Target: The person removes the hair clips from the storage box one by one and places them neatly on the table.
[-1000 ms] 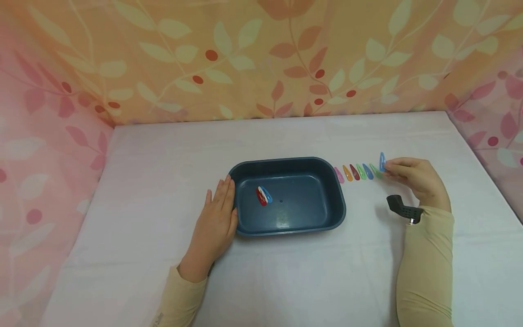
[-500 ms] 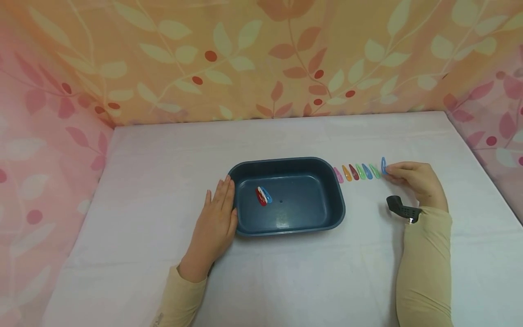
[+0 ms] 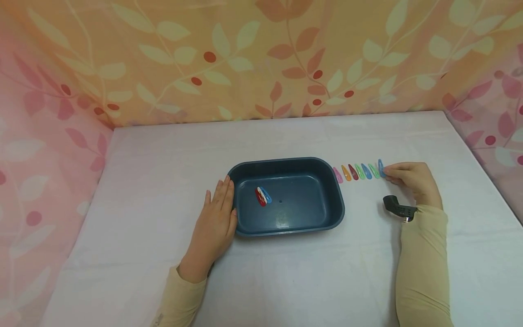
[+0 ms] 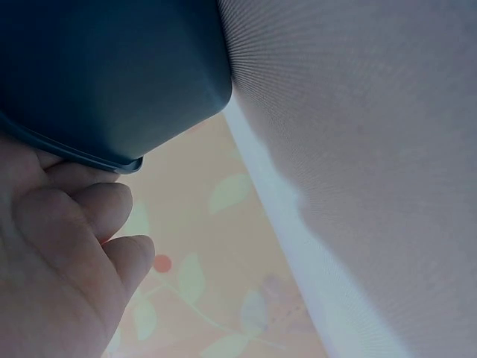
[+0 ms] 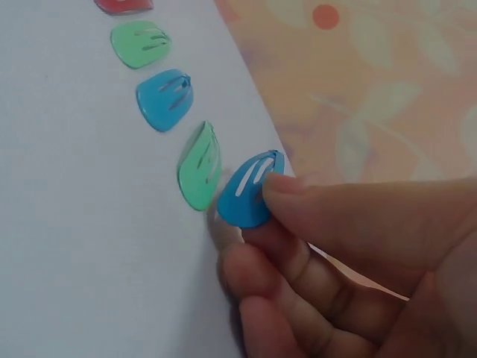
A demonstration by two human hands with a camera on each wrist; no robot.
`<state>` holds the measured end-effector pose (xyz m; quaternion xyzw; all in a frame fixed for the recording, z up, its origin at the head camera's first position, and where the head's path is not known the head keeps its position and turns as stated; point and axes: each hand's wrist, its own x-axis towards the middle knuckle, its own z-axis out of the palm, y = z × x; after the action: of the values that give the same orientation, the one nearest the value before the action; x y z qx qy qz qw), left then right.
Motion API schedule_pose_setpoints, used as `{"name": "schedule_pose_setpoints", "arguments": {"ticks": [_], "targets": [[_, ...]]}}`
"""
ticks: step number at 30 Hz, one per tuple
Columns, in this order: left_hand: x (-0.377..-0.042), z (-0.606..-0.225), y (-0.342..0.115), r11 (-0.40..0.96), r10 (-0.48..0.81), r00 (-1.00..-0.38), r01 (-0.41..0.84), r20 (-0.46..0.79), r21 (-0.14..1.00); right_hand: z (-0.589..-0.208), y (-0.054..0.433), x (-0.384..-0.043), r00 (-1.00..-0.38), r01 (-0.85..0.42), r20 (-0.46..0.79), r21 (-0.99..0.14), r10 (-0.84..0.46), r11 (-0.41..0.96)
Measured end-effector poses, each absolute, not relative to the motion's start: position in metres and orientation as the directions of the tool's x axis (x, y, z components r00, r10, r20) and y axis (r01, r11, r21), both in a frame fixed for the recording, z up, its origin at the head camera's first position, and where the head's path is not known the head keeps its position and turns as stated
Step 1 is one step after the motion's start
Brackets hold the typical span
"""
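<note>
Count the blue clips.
3: one clip in the right hand, another clip on the table beside the tray, a third clip inside it; others may be hidden there.

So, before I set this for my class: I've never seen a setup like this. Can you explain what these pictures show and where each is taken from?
There is no machine here: a person works bare-handed. The wide picture comes from a camera on the head; the two close ones come from a camera on each wrist. The black piece at the right wrist is probably one of those.

On the white cloth sits a dark blue tub, with red, white and blue clips inside. The left hand rests against its side. Beyond the tub's other end lies a row of six coloured clips. At the row's far end, the right hand pinches a blue clip.
</note>
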<state>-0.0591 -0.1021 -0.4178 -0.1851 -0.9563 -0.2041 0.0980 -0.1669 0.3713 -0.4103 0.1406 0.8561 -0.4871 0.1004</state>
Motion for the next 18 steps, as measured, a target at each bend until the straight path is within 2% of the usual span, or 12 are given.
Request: {"name": "schedule_pose_setpoints", "arguments": {"ticks": [6, 18], "targets": [[-0.0591, -0.4176, -0.1022, 0.847, 0.314, -0.911, 0.396, 0.266, 0.355, -0.4122, 0.3684, -0.169, -0.947, 0.317, -0.273, -0.721, 0.169, 0.617], [-0.0589, -0.4171, -0.102, 0.845, 0.315, -0.91, 0.398, 0.27, 0.356, -0.4144, 0.3695, -0.1687, -0.944, 0.326, -0.274, -0.692, 0.183, 0.644]]}}
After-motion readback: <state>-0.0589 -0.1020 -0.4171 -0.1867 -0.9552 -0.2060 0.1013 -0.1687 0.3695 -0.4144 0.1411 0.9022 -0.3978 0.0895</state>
